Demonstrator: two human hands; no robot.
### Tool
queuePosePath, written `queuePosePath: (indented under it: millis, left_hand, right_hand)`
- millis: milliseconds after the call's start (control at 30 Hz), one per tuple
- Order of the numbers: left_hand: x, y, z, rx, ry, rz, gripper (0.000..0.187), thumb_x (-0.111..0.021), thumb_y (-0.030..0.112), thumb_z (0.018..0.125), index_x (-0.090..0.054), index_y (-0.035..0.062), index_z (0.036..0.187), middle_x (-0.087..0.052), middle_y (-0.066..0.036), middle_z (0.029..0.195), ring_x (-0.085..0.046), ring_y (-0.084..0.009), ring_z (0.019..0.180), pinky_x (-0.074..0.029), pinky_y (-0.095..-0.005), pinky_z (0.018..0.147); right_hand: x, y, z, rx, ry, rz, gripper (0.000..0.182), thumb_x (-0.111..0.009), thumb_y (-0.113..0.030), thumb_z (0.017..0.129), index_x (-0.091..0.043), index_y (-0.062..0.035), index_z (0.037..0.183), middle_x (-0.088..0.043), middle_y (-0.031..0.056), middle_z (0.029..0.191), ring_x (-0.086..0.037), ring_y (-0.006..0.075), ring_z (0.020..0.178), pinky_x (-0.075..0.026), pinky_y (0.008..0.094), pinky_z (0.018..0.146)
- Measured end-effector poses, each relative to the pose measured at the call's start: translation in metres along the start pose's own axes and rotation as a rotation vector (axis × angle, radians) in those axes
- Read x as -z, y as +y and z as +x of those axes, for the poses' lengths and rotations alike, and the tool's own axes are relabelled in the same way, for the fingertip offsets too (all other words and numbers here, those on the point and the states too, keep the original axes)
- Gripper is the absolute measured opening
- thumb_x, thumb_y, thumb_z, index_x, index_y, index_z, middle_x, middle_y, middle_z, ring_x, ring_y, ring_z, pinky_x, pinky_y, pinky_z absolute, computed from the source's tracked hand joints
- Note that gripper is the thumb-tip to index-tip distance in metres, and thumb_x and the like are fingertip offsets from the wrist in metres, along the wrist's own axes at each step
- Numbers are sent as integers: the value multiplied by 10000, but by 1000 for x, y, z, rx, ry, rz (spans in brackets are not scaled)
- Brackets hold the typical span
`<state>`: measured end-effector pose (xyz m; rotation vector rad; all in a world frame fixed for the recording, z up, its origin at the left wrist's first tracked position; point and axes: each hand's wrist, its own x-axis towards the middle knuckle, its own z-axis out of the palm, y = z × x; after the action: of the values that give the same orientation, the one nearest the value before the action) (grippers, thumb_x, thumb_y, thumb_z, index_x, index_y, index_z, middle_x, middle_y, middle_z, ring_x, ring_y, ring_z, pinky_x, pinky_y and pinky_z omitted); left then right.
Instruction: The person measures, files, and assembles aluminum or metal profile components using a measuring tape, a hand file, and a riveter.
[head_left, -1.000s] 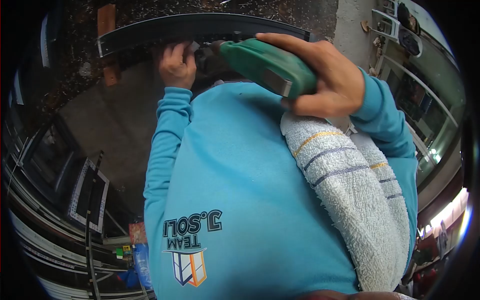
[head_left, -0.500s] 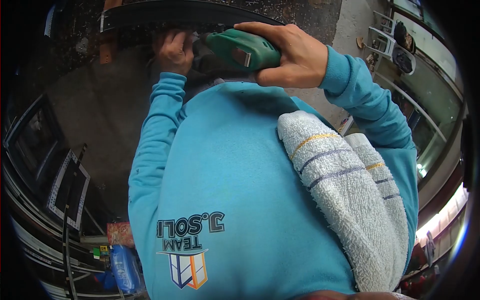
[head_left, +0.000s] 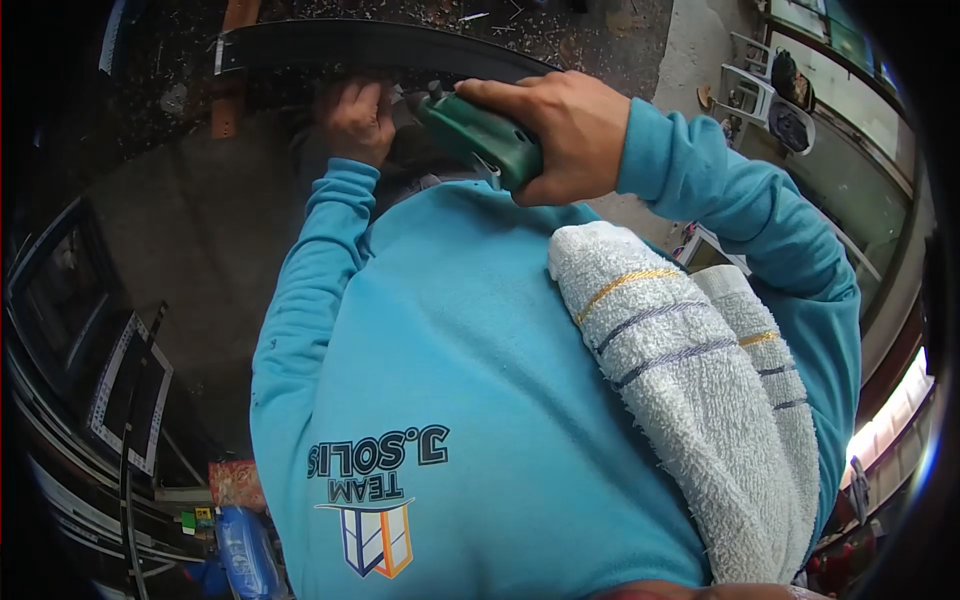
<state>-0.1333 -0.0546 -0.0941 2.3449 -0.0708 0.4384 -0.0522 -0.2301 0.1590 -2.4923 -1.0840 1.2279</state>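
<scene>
My right hand (head_left: 575, 135) is wrapped around a green power tool (head_left: 490, 145), which looks like a drill with a metal clip on its side. Its nose points left, toward my left hand (head_left: 358, 120). Close below a long black profile (head_left: 370, 45), the left hand has its fingers curled; whatever lies between them is hidden in shadow. The profile stretches across the dark workbench (head_left: 600, 30) above both hands. Where the tool's tip ends is too dark to make out.
A wooden strip (head_left: 228, 115) sticks out beneath the profile's left end. Metal scraps and shavings litter the bench. A white towel (head_left: 680, 400) hangs over the blue sweatshirt. Framed panels (head_left: 130, 390) stand at the left, and a white chair (head_left: 750, 95) is at the upper right.
My right hand has shifted slightly down and left, tilting the green tool more. The left hand has moved a little down and right in view, still curled.
</scene>
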Motion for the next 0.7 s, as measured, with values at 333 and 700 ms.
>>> queuePosePath:
  millis: [333, 700]
  left_hand:
    - [1, 0, 1, -4, -57, 20, 112, -694, 100, 766, -667, 105, 874, -630, -95, 921, -595, -327, 904, -443, -461, 885]
    - [3, 2, 3, -20, -55, 24, 140, -701, 66, 730, -640, 93, 852, -616, -112, 930, -596, -338, 870, -506, -432, 768]
  right_hand:
    - [4, -11, 4, -45, -85, -93, 939, -779, -261, 591, -414, 15, 1412, -655, 226, 899, -686, 332, 736, -587, 400, 685]
    - [19, 0, 13, -48, -33, 195, 841, -745, -221, 630, -445, 41, 1371, -661, 245, 980, -694, 311, 786, -593, 391, 762]
